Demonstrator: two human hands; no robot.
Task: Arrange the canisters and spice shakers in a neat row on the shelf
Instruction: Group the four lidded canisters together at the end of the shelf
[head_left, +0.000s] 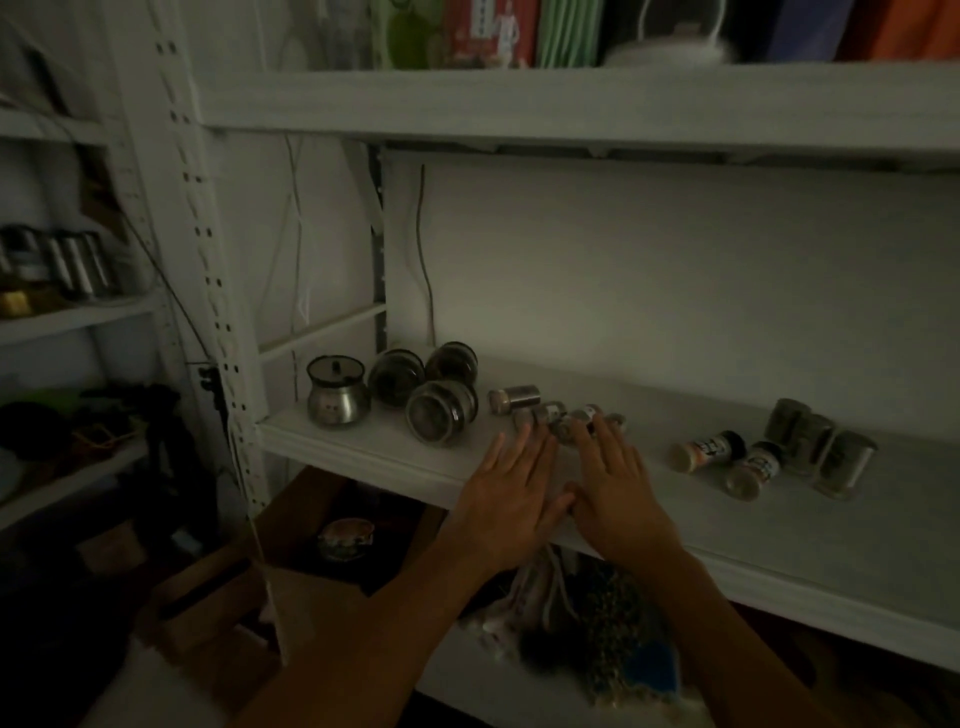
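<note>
On the white shelf (363, 452) stand a steel pot with a dark lid (336, 397) and three glass canisters on their sides (441, 411). To their right several small spice shakers (561, 418) lie tipped over, one steel shaker (514, 399) behind them. My left hand (511, 493) and my right hand (615, 486) lie flat on the shelf, fingers spread, fingertips touching the small shakers. Farther right lie two labelled shakers (709, 449) beside a group of tall grey canisters (818, 449).
An upper shelf (519, 104) overhangs close above, loaded with books and a white kettle. A perforated upright post (218, 312) bounds the left. Below are a cardboard box (291, 597) and bags. The left unit holds metal tins (67, 265).
</note>
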